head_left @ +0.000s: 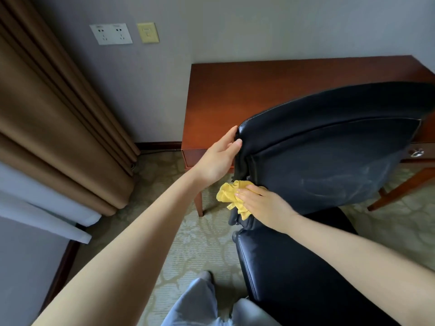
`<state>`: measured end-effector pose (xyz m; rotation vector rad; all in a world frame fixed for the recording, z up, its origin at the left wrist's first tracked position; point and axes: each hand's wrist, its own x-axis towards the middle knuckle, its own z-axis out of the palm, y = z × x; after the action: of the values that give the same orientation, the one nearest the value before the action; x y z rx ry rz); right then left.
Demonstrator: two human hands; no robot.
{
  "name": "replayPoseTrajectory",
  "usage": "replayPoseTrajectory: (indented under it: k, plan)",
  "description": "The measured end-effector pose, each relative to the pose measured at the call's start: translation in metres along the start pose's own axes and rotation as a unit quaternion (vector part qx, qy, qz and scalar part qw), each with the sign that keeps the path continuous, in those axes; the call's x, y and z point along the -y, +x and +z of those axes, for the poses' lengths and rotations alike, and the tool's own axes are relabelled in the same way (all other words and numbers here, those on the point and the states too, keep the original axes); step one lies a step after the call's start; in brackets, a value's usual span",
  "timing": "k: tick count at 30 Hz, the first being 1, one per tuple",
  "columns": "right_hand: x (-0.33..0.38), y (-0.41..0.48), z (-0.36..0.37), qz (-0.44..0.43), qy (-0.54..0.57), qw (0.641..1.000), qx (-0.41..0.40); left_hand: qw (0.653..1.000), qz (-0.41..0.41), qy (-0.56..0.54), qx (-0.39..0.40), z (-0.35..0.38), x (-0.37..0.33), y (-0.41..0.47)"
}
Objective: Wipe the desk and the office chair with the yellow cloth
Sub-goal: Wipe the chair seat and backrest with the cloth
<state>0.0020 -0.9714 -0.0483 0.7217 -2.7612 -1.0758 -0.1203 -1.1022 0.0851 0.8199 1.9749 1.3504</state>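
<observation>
The black leather office chair stands in front of the reddish-brown wooden desk, its backrest turned toward me. My left hand grips the upper left corner of the backrest, thumb on one side and fingers curled behind the edge. Lower down, my right hand lies flat with straight fingers on the crumpled yellow cloth, pressing it against the backrest's lower left edge. Faint wipe streaks show on the backrest leather. The chair seat is at the lower right.
Brown curtains hang at the left over a white sheer. Wall sockets and a yellow plate sit above. A drawer with a metal pull is at the desk's right. Patterned carpet covers the floor; my legs are at the bottom.
</observation>
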Motion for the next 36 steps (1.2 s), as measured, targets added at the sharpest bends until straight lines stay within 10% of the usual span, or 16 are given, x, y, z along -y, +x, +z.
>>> replayPoseTrajectory:
  k: [12, 36]
  plan:
    - [-0.092, -0.026, -0.027, 0.092, 0.082, 0.978, -0.167, 0.995, -0.01, 0.081, -0.063, 0.002, -0.017, 0.037]
    - [-0.038, 0.059, 0.009, 0.01, -0.129, 0.99, 0.064, 0.985, 0.09, 0.142, -0.049, -0.01, 0.0, 0.058]
